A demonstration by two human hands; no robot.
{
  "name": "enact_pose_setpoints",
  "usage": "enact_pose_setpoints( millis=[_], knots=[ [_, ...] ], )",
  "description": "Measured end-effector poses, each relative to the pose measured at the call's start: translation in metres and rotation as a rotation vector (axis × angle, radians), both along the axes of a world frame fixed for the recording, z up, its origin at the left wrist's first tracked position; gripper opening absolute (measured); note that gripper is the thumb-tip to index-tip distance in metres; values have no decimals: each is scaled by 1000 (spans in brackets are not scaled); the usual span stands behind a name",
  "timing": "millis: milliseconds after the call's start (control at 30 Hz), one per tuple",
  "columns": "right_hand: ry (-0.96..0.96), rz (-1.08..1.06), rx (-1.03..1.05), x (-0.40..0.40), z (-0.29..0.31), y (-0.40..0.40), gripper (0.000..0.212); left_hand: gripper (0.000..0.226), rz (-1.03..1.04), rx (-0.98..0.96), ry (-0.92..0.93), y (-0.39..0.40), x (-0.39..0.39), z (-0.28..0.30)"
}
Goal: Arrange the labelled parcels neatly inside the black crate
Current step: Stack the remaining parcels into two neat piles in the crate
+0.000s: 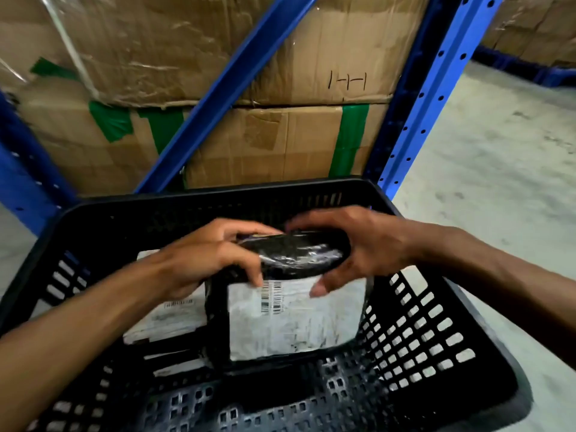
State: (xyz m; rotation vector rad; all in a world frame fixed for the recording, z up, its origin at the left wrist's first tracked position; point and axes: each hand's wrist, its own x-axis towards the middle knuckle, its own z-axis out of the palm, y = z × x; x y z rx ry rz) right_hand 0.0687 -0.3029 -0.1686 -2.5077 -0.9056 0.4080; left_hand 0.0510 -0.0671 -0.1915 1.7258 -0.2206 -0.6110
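Note:
A black perforated crate [414, 332] fills the lower half of the view. Inside it, a black-wrapped parcel [290, 319] with a white barcoded label stands upright near the crate's middle. My left hand [205, 260] grips its top left edge and my right hand [358, 247] grips its top right edge. Behind my left forearm, a second parcel with a white label [174, 316] lies flat in the crate's left part, partly hidden.
Stacked cardboard boxes [280, 145] with green tape sit behind the crate in a blue metal rack [427, 98], which has a diagonal brace. Grey concrete floor [498, 182] extends to the right.

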Motion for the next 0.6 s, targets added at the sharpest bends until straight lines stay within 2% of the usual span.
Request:
enact_pose_setpoints(
  millis=[67,167,233,367,433,533,600],
  knots=[
    [77,-23,-36,-10,-12,5,43,59,77,43,-16,-10,3,4],
    [173,-222,36,-21,-20,-9,40,43,394,114,-56,-20,2,-8],
    [290,-393,139,-24,-22,-22,42,48,529,207,-36,-21,-5,-20],
    [558,-607,408,-33,-41,-30,33,74,537,217,105,-25,-26,-41],
    [636,-706,479,-37,-52,-29,47,84,531,137,192,-29,-31,-48],
    [647,-839,505,-35,-72,-26,93,96,503,114,289,-37,-32,-56],
    [674,-851,534,-28,-83,-21,94,88,538,161,229,-37,-24,-58]
  ],
)
